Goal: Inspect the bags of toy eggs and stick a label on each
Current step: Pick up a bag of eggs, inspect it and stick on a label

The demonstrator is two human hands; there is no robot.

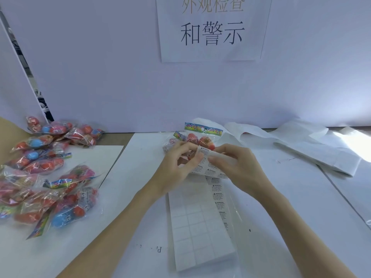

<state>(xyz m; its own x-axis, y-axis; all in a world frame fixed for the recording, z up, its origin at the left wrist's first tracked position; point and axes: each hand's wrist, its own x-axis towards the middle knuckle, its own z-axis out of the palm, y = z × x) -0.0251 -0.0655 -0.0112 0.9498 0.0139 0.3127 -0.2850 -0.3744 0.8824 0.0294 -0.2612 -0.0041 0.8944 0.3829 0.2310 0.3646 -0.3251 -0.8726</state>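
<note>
i saw my left hand (180, 163) and right hand (232, 163) pinching the curled top of the label sheet (200, 227), just in front of one egg bag (198, 137); more bags (46, 177) lay far left.

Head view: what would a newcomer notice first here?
First, both hands, left hand and right hand, meeting at centre and pinching a curled sheet of warning labels above a bag of toy eggs. Next, the colourful pile of egg bags at left, and the paper sign on the wall.
</note>
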